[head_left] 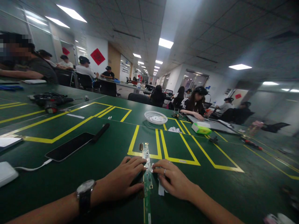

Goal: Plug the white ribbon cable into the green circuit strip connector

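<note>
A long, narrow green circuit board [147, 179] lies on the table, pointing away from me. My left hand [125, 177] grips its left side, fingertips on its face and thumb at its edge. To the right of the board, my right hand [174, 179] has its fingers closed on a small silvery piece [152, 168] that touches or almost touches the board's edge; its exact kind is unclear. Partly under my right hand is a white strip [161, 188]. A brown connector tab [141, 147] sticks out at the board's far left end.
Yellow tape outlines [181, 161] mark the green table. Beyond the board sits a white plastic basket [155, 117]. A black phone [70, 147] on a white cable is at left, with power tools [52, 101] farther off. A green-and-white box [201, 128] stands at right, near a seated person.
</note>
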The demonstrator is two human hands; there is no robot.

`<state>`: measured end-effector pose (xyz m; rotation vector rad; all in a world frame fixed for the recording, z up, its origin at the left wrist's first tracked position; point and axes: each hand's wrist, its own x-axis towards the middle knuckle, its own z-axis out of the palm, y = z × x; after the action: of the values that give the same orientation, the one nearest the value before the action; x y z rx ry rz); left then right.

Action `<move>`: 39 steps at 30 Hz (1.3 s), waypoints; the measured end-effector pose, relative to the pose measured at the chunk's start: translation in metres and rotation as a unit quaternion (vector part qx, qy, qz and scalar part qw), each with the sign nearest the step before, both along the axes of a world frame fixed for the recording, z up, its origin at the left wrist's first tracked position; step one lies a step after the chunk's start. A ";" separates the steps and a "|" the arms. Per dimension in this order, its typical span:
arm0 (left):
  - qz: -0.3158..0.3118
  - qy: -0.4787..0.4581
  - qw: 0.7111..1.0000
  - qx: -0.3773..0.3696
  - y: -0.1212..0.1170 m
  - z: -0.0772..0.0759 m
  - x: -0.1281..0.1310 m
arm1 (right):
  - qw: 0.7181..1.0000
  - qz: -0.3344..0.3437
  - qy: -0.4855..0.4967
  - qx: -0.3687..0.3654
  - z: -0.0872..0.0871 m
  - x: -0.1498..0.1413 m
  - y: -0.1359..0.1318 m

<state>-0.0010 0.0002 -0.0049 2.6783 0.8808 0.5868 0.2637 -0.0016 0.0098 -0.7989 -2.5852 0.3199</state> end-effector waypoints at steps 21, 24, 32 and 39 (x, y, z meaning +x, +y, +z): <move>0.009 -0.001 1.000 -0.002 0.001 -0.002 0.001 | 1.000 -0.017 0.011 -0.011 -0.003 -0.006 -0.004; 0.004 -0.007 1.000 -0.005 0.001 -0.003 0.000 | 0.999 -0.042 0.032 -0.005 -0.008 -0.005 -0.004; -0.003 0.005 1.000 -0.008 0.000 0.001 0.001 | 0.998 -0.044 0.024 0.032 -0.013 -0.003 0.001; -0.021 0.014 0.999 -0.033 0.002 0.001 -0.002 | 1.000 0.022 0.017 0.006 -0.004 0.002 0.004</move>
<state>-0.0032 0.0024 -0.0040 2.6448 0.8352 0.5047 0.2659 0.0026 0.0059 -0.7264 -2.5746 0.3289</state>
